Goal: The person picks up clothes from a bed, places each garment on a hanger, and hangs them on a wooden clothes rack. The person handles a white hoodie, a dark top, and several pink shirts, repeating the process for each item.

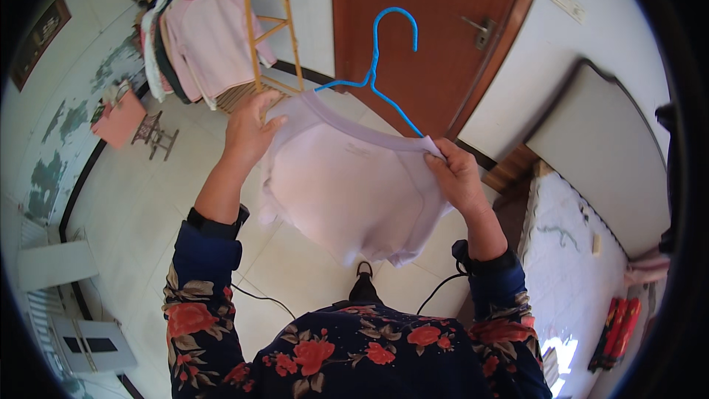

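A pale pink top (347, 177) hangs in front of me on a blue hanger (374, 66), its hook pointing up. The hanger's shoulders run down into the wide neckline. At the top's left shoulder, my left hand (249, 129) has its thumb and fingers apart, touching or just beside the cloth. On the other side, my right hand (459, 176) pinches the fabric at the right end of the neckline, close to where the hanger arm goes in. The top's lower part hangs loose and folded above the floor.
A wooden rack (255, 29) with several garments, including a pink shirt (214, 37), stands far left. Beside it are a pink box (120, 117) and a small stool (155, 133). A brown door (428, 37) is ahead. A bed (572, 244) with a grey headboard (605, 155) lies right.
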{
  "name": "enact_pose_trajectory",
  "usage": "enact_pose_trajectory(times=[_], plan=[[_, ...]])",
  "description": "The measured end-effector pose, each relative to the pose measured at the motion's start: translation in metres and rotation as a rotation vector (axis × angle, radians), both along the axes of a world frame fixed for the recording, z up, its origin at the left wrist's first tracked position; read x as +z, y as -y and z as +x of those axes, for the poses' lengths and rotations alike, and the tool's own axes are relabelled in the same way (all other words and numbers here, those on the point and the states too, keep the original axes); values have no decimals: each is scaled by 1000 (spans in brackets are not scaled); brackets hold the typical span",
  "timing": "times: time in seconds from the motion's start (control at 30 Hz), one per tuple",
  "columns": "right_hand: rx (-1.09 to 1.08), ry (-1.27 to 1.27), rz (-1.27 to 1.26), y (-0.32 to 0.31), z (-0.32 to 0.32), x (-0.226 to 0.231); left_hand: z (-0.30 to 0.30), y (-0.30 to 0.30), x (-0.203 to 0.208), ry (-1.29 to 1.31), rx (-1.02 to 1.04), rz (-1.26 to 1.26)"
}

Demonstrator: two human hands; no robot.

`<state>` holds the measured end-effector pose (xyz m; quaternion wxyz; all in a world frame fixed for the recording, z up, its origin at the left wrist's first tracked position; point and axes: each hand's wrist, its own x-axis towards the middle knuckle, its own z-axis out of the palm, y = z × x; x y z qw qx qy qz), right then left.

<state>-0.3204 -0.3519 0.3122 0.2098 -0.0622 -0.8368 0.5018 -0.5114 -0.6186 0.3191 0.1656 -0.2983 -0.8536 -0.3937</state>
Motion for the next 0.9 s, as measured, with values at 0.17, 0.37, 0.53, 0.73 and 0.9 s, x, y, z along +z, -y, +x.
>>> enact_pose_trajectory(times=[0.17, 0.37, 0.53, 0.73, 0.9], plan=[[192, -88, 90, -16, -56, 2, -44, 13, -32, 184, -122, 148], [281, -94, -2, -24, -154, -7, -61, 55, -19, 469, -52, 75], [406, -203, -174, 28, -251, -12, -52, 109, 13, 574, 3, 277], [360, -352, 31, 126, -363, 8, -81, 177, 25, 460, 169, 465], [223, -562, 100, 180, -432, -2, -151, 250, 28, 349, 347, 715]])
